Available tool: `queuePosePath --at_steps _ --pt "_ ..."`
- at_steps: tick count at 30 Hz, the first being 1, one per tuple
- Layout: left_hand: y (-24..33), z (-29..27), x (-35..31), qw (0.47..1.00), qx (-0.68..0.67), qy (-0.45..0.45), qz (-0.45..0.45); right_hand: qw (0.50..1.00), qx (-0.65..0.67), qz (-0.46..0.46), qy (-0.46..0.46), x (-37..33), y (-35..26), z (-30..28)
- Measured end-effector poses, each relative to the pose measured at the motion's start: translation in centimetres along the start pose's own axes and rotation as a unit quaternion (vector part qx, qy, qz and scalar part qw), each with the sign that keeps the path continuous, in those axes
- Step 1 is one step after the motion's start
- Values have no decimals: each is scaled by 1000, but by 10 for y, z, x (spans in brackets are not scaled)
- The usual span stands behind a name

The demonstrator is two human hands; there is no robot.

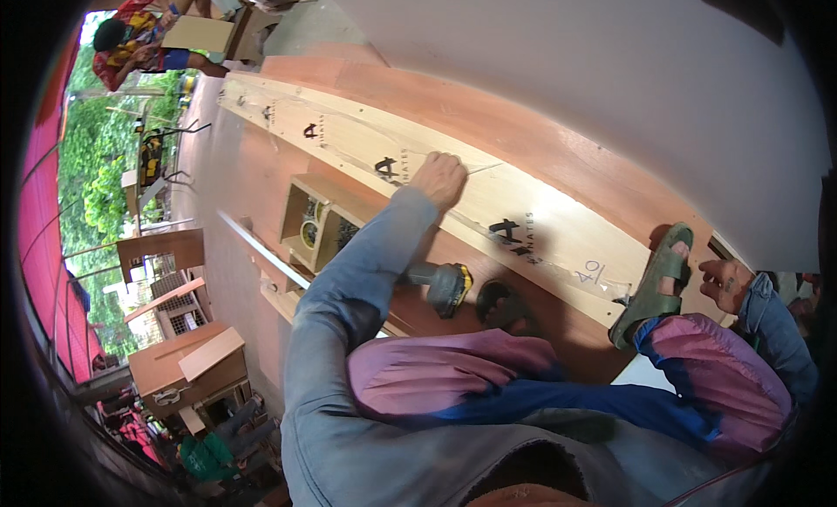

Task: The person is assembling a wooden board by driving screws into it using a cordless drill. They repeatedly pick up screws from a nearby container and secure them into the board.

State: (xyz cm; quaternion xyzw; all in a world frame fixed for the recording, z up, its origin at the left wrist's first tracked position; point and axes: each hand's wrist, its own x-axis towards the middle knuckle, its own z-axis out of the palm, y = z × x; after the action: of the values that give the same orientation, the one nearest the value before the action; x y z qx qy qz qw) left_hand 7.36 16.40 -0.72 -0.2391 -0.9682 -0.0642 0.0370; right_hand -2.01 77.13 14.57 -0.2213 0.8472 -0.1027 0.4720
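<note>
A long, flat tan package (pixel 558 237) with black printed marks and clear tape runs from the upper left toward my right foot. My left hand (pixel 440 177) rests on it about midway, its fingers curled closed. A thin line shows on the package beside the knuckles; whatever the fingers hold, if anything, is hidden. My right hand (pixel 728 285) hangs off the package's near right end, beside my green sandal (pixel 667 276), fingers loosely bent and apart with nothing seen in them. Below my left forearm lies a cordless drill (pixel 446 289) with a yellow and black battery.
A wooden box (pixel 295 217) holding a tape roll and small hardware sits left of the package. A pale wall (pixel 558 54) rises along the far side. One person (pixel 131 45) holds a board at the upper left. Wooden cabinets (pixel 187 363) stand at the lower left.
</note>
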Motion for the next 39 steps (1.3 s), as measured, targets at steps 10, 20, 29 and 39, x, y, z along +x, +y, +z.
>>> queuePosePath --at_steps 10,20,29,39 --pt "11 0 -9 941 -108 127 -293 1000 12 13 -13 -7 38 25" --pt "-7 -5 30 905 -166 -61 -388 997 -36 19 -61 3 17 18" --pt "-11 -26 50 971 79 -223 -40 949 -227 -215 30 17 -30 17" --pt "-46 -16 1 930 -105 -253 -245 960 -190 25 -202 167 -140 6"
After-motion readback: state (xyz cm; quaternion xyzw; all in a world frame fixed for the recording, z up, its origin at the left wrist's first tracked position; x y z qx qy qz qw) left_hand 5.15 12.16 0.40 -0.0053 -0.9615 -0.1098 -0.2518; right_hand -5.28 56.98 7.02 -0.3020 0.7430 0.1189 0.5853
